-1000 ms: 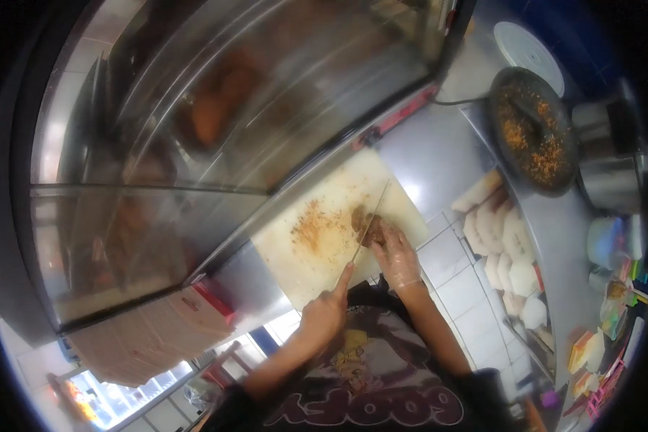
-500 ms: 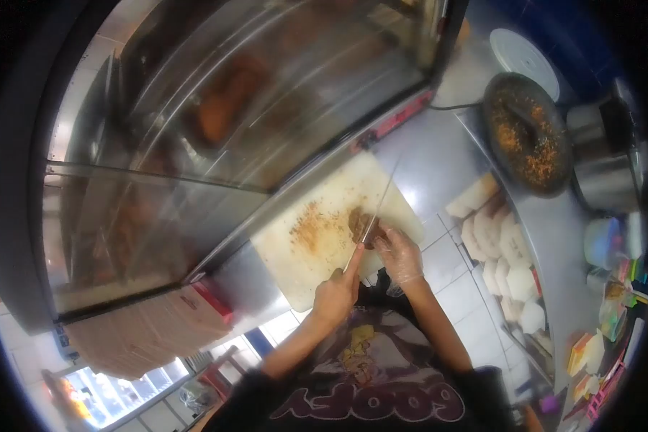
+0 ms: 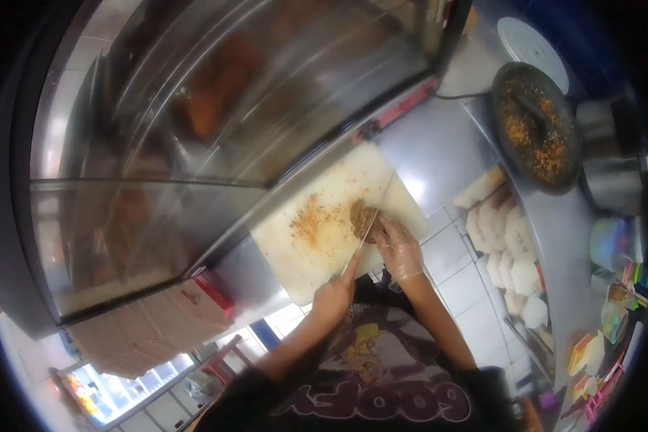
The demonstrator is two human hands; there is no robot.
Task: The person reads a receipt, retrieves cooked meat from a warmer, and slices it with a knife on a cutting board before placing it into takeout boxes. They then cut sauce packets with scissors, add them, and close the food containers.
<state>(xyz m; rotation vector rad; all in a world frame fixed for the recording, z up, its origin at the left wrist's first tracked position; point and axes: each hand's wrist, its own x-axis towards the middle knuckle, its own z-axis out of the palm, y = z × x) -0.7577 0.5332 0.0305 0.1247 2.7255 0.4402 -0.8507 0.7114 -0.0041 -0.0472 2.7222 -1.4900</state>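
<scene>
My left hand [image 3: 333,299] is closed round the handle of a long thin knife [image 3: 369,227], its index finger stretched along the knife. The blade lies across a dark brown piece of food [image 3: 361,218] on the white cutting board [image 3: 284,263]. My right hand [image 3: 402,253], in a clear plastic glove, grips the right side of that food with bent fingertips, close beside the blade. Brown crumbs [image 3: 309,223] are scattered on the board left of the food.
A glass display case [image 3: 266,189] stands along the board's upper left side. Brown paper [image 3: 144,331] hangs at the lower left. To the right are a dark stone dish [image 3: 511,144] with orange bits, metal pots [image 3: 612,183], and white containers [image 3: 507,270] below the counter edge.
The knife has shifted back and forth over the food, and is now drawn slightly lower than half a second ago. My right hand's fingers have moved slightly against the food.
</scene>
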